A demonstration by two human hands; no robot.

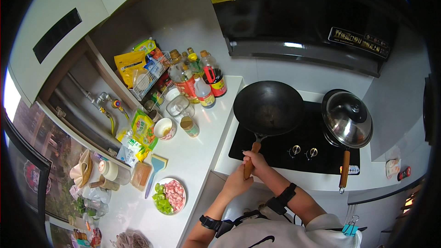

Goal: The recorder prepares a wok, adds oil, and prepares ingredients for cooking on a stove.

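Note:
Both hands are closed around the wooden handle (247,171) of a black wok (268,107), which sits over the left part of the black gas hob (272,150). My right hand (255,162) grips the upper part of the handle, nearer the pan. Lower down, toward my body, my left hand (237,181) holds the handle's end. The wok's inside shows a dark, slightly worn centre with no food visible. On the counter to the left, a white plate (185,198) holds chopped green peppers (162,201) and diced pink meat (175,193).
A lidded pan (348,120) stands on the hob's right side, its handle pointing toward me. Bottles (205,93), a small bowl (164,129), a spice jar (189,126) and a blue spatula (156,169) are on the left counter. The range hood (303,24) hangs above.

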